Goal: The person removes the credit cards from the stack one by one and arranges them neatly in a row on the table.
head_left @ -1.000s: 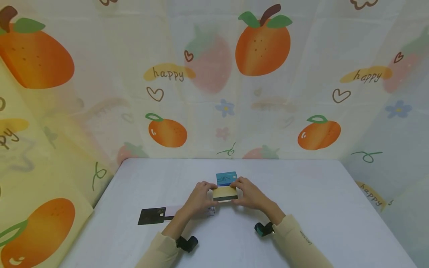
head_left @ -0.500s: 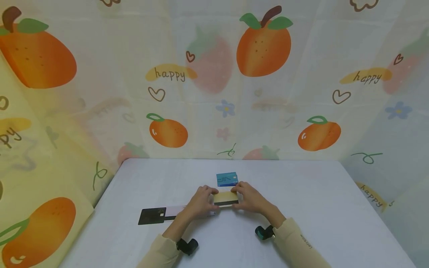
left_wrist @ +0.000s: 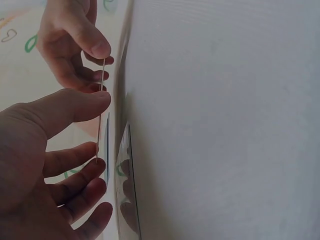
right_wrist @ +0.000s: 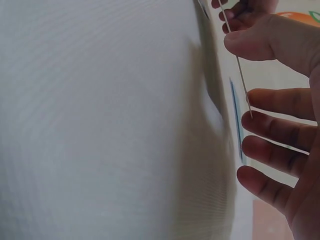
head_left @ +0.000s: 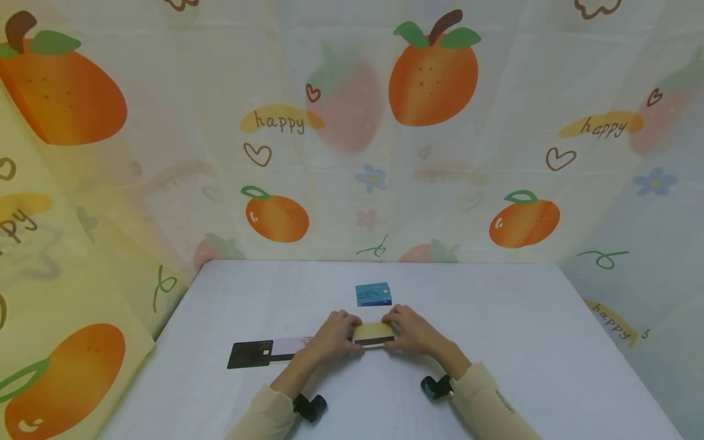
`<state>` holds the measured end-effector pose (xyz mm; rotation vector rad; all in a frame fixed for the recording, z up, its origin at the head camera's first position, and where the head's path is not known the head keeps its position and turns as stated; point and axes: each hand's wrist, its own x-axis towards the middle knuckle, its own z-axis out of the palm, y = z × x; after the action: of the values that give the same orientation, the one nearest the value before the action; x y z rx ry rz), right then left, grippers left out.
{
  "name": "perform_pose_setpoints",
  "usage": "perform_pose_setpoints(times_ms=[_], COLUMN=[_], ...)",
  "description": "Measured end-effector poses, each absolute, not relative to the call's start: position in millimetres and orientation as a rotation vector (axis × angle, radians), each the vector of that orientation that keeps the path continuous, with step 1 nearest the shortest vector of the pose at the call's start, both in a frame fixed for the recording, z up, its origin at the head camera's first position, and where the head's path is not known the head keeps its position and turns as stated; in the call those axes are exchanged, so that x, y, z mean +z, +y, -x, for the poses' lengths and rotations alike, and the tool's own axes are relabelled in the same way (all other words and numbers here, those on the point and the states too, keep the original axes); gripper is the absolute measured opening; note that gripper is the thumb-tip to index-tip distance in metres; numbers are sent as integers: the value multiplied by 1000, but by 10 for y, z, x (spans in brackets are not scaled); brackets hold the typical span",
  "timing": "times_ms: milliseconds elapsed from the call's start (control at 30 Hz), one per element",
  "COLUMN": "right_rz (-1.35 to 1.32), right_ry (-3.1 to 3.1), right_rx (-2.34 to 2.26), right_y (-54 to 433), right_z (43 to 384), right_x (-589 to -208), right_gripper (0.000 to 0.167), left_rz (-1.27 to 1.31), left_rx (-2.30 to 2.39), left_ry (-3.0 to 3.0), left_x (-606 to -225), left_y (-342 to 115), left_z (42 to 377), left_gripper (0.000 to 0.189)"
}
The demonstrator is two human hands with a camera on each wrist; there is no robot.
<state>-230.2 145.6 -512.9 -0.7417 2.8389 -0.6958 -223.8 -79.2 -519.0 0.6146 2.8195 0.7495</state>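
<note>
A yellow card (head_left: 374, 332) with a dark stripe is held at its ends by both hands, a little above the table. My left hand (head_left: 334, 335) pinches its left end between thumb and fingers. At the other end, my right hand (head_left: 411, 330) does the same. Both wrist views catch the card edge-on as a thin line, with the thumb (left_wrist: 95, 102) on the near side in the left one. Behind the hands lies a blue card (head_left: 373, 294) marked VIP, with a darker blue edge showing beneath it.
A black VIP card (head_left: 249, 355) lies on the white table (head_left: 495, 318) at the left. Touching or overlapping it is a pale card (head_left: 287, 346) with a dark stripe, partly hidden by the left arm. A fruit-printed cloth (head_left: 341, 201) hangs behind the table.
Both hands have brought the yellow card toward me and slightly right. The gap between it and the blue card has grown, and the blue card is now fully uncovered.
</note>
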Motion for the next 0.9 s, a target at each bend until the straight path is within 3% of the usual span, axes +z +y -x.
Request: perform_pose_setpoints(times_ms=[900], right_rz=[837], right_ry=[2857], right_rx=[-596], right_y=[1422], right_z=[2276], right_x=[-5196], right_gripper=[43], left_rz=[-666], left_rx=[623], left_ry=[2814], left_x=[-5187], left_y=[-834], left_z=[2207], left_gripper=[51])
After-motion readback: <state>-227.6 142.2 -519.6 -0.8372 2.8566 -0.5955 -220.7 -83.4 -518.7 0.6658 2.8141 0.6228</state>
